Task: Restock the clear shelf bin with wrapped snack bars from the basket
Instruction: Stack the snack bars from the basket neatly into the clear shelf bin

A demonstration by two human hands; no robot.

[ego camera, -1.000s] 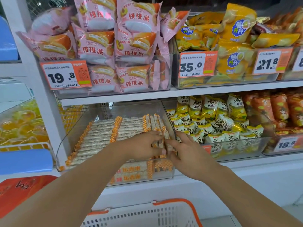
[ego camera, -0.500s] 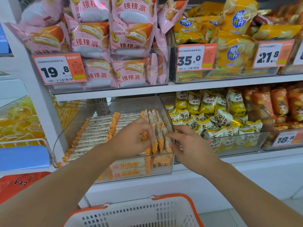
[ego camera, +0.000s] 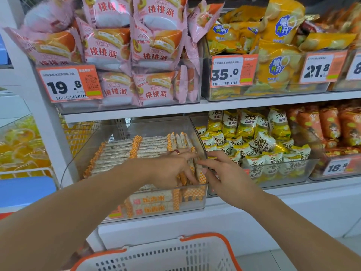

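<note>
Seating upright snack bars (ego camera: pixel 192 169) at right end of clear shelf bin (ego camera: pixel 166 207). Left hand (ego camera: pixel 168 167) pinches them, fingers curled around wrappers; right hand (ego camera: pixel 224 175) steadies from right, fingers extended, touching. Best to press bars flush left against flat rows, ends level. Basket (ego camera: pixel 156 253) near, below.
</note>
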